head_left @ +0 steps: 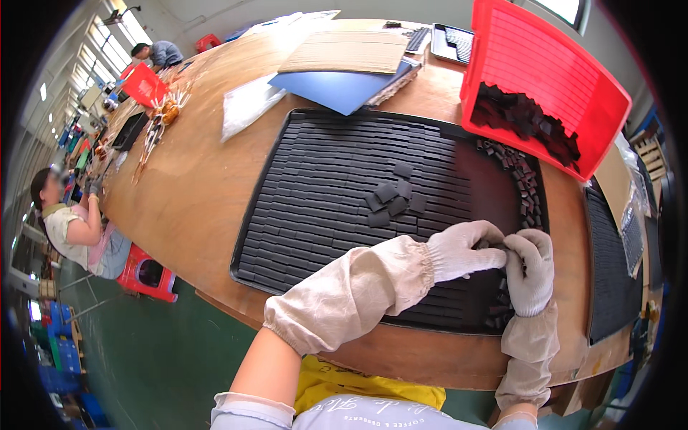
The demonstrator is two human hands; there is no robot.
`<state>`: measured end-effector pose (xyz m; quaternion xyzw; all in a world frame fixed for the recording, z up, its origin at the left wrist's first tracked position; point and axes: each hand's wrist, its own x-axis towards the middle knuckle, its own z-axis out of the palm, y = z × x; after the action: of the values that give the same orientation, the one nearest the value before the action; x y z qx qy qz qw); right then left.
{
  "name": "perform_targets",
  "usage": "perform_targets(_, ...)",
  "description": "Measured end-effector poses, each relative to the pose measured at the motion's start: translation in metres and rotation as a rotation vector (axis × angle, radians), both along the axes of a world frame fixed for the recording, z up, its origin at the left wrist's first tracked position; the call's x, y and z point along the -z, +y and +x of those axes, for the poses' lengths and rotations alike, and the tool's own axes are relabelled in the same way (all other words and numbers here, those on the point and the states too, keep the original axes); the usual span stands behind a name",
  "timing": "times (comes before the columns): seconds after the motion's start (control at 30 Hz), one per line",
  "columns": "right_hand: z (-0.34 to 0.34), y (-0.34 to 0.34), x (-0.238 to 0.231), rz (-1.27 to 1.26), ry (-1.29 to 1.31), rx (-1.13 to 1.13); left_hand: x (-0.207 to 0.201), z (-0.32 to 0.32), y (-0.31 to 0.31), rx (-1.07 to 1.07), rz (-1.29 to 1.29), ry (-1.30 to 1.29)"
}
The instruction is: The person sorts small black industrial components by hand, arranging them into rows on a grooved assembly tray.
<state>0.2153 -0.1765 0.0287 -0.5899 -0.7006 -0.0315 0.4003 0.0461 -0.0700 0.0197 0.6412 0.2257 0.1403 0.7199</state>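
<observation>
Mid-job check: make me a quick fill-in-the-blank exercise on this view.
1. The left hand and right hand both wear pale fabric ____.
2. The small pieces lined up on the tray are ____ in colour.
3. The red bin stands near the tray's far ____ corner.
4. The cardboard sheet lies over a ____ panel.

Missing words: gloves; black; right; blue.

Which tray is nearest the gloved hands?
The large black tray, the only one under them; the small tray at upper left and white-rimmed tray at top lie well away.
</observation>
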Motion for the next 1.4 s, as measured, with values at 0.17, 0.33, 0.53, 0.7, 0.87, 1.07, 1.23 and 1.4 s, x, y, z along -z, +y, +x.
perform_targets(0.17, 0.001, -0.002, 0.0, -0.02, 0.022, 0.039, 0.002, 0.002, 0.0, 0.015, -0.017, -0.07)
perform_targets(0.33, 0.003, -0.001, 0.002, 0.013, -0.056, 0.003, 0.007, 0.004, 0.001, 0.003, -0.023, -0.062)
perform_targets(0.53, 0.0, 0.0, 0.001, 0.007, -0.068, -0.032, 0.004, -0.002, 0.001, 0.002, 0.039, -0.031)
perform_targets(0.7, 0.006, -0.001, 0.003, 0.011, -0.066, -0.016, 0.0, 0.001, -0.001, -0.022, 0.085, -0.01)
perform_targets(0.87, 0.006, 0.0, 0.004, 0.01, -0.065, -0.01, 0.009, 0.003, 0.0, -0.043, 0.149, -0.039)
perform_targets(1.07, 0.009, -0.002, 0.003, 0.002, -0.059, -0.011, 0.004, 0.005, 0.0, -0.029, 0.155, -0.01)
perform_targets(1.23, 0.007, 0.002, 0.003, -0.009, -0.002, -0.05, 0.002, 0.002, 0.0, -0.033, 0.062, 0.035)
perform_targets(1.4, 0.012, 0.0, 0.008, 0.001, -0.038, -0.052, -0.001, 0.002, 0.004, -0.028, 0.091, 0.053)
